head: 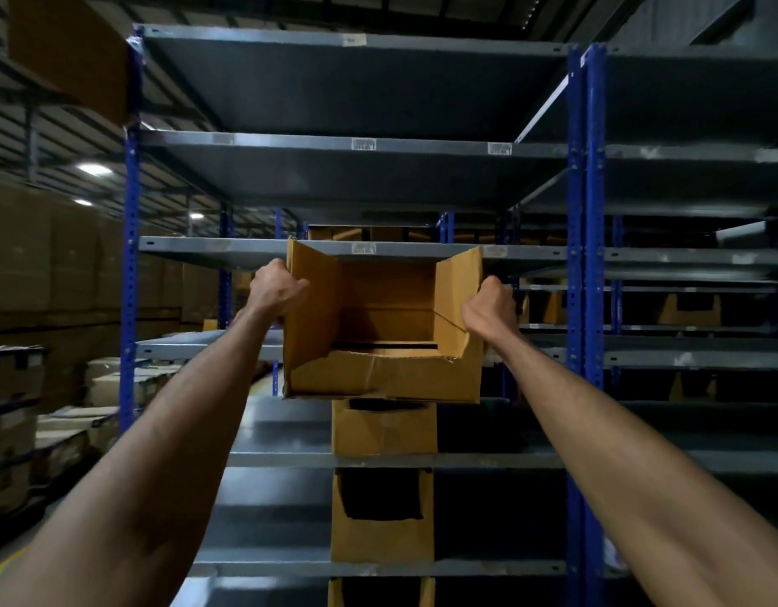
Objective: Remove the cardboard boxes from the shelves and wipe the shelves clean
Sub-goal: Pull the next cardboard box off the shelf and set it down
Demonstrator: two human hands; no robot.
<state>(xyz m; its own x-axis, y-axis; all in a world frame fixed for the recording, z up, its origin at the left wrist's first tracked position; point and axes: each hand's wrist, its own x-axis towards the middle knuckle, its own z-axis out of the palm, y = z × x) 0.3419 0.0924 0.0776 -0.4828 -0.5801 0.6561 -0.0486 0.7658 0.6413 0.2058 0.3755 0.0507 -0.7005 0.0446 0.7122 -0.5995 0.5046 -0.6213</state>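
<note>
Before the grey shelves (247, 251), left hand (276, 287) and right hand (490, 309) grip a creased, open-topped cardboard box (378, 374).

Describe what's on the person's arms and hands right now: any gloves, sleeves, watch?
Nothing worn that shows: the left hand and right hand are bare, without gloves. Both forearms are bare to the frame's bottom edge; no sleeves, watch or bands visible.

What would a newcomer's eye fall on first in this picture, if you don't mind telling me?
First, the open cardboard box at the centre, gripped at its side walls by the left hand and the right hand, in front of the grey shelves with blue uprights. Next, the column of cut-front cardboard boxes on the lower shelves directly beneath it.
</note>
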